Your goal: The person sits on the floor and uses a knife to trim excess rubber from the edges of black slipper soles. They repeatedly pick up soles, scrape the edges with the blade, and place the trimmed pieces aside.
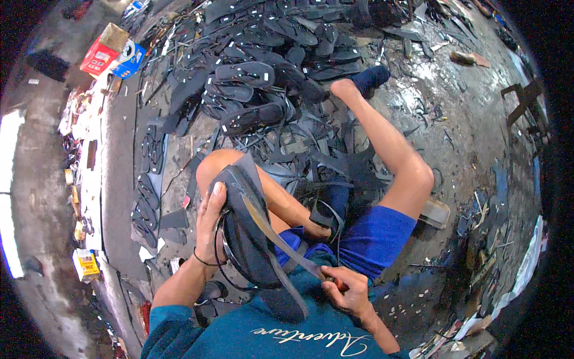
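My left hand (pixel 209 226) is closed around the side of a black sandal (pixel 250 254), its thumb on the toe end of the sole. The sandal is tilted up in front of my chest. My right hand (pixel 351 292) grips the orange-red handle of a long knife (pixel 304 261). Its thin blade runs along the sole's right edge up toward the toe. A strip of grey-black sole material (pixel 292 302) hangs down below the sandal, toward my shirt. A flap of the same sheet stands out past the toe.
A large heap of black sandals (pixel 245 84) lies on the floor ahead, with rubber offcuts (pixel 317 152) between my legs. More sandals (pixel 145 206) lie in a row at left. Red and blue boxes (pixel 103 54) stand far left, a yellow box (pixel 86 265) nearer. A wooden block (pixel 435 213) lies right of my knee.
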`<state>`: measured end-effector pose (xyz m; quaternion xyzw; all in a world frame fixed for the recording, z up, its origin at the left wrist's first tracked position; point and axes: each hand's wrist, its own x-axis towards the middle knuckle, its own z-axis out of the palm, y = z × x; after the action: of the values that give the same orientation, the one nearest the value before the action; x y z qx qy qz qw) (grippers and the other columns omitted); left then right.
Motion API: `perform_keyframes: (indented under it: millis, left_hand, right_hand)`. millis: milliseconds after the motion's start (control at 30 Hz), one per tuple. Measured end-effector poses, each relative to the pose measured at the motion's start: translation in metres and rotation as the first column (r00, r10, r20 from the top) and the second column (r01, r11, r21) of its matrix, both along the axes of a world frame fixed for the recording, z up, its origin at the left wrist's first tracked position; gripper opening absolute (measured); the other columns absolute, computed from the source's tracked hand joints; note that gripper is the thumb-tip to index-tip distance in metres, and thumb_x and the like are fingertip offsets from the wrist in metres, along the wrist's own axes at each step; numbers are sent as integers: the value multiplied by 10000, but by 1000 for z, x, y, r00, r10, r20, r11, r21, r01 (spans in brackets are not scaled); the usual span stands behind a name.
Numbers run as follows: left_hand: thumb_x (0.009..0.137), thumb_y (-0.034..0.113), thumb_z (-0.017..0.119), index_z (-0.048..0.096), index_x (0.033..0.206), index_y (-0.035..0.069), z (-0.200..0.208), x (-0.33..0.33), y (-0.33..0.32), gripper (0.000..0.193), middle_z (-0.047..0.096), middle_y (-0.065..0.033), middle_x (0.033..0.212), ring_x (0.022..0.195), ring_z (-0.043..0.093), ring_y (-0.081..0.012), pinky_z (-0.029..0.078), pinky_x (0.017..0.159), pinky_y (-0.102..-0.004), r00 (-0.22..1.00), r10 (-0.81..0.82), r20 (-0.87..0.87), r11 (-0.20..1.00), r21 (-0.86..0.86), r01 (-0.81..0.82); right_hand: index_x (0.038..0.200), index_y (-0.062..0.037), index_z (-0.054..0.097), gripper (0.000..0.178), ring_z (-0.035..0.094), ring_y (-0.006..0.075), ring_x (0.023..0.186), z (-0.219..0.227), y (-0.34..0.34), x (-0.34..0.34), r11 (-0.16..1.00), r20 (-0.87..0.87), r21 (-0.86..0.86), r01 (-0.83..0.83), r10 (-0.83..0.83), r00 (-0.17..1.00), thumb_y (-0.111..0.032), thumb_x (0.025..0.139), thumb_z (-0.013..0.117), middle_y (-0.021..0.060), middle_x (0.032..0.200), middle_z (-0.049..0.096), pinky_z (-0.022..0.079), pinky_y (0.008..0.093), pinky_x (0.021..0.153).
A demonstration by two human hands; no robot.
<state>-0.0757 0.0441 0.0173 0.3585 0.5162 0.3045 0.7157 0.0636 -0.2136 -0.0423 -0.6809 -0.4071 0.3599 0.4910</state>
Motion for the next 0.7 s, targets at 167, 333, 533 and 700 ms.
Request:
perform_keyframes:
  millis: [167, 333, 533, 700]
  left_hand:
    - [920, 231, 636, 478, 1173, 54, 14, 12, -2, 347, 582, -53, 1056, 948, 598, -136, 519, 830, -293, 994, -102, -36, 984, 144, 106]
    - [904, 193, 655, 466, 1085, 57, 5, 11, -3, 295, 583, -58, 1005, 920, 603, -141, 524, 835, -301, 979, -199, 54, 974, 118, 192]
    - [881, 193, 670, 491, 1085, 58, 14, 17, -9, 303, 585, -43, 977, 920, 587, -119, 505, 812, -267, 951, -308, 2, 941, 147, 304]
    - [849, 229, 696, 519, 1156, 41, -3, -8, 21, 401, 590, -52, 1030, 922, 567, -102, 472, 819, -248, 986, -166, -6, 891, 429, 153]
  right_hand:
    - [1061, -44, 684, 293, 673, 207, 646, 12, 28, 12, 993, 150, 87, 85, -97, 984, -127, 788, 751, 140, 894, 704, 546, 305, 560]
    - [1051, -36, 679, 266, 679, 218, 631, 37, 66, 35, 995, 137, 79, 66, -76, 988, -151, 819, 736, 138, 889, 704, 556, 307, 570]
    - [1039, 9, 673, 225, 552, 146, 508, 54, 102, 56, 974, 102, 220, 50, -74, 992, -110, 848, 700, 104, 721, 647, 447, 268, 481]
    - [1092, 29, 629, 243, 546, 56, 624, 51, 152, 76, 975, -155, 215, 53, -20, 988, -163, 960, 563, 64, 793, 678, 478, 254, 571]
